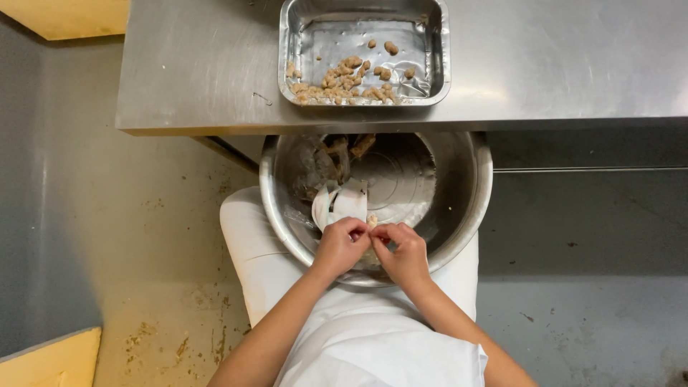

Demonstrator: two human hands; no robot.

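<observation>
My left hand [342, 246] and my right hand [402, 252] meet over the near side of a large steel bowl [466, 204] that rests on my lap. Their fingertips pinch one small pale piece of food [372, 221] between them. Inside the bowl lie white paper-like scraps [342, 203] and some brownish peelings [337, 154] at the far side. On the steel table [201, 64] beyond stands a foil tray [364, 51] holding several small tan chunks [344, 80].
The table edge overhangs the far part of the bowl. A stained, speckled floor [143, 236] spreads to the left, a grey floor to the right. Yellow corners [54, 358] show at bottom left and top left. I wear white clothing.
</observation>
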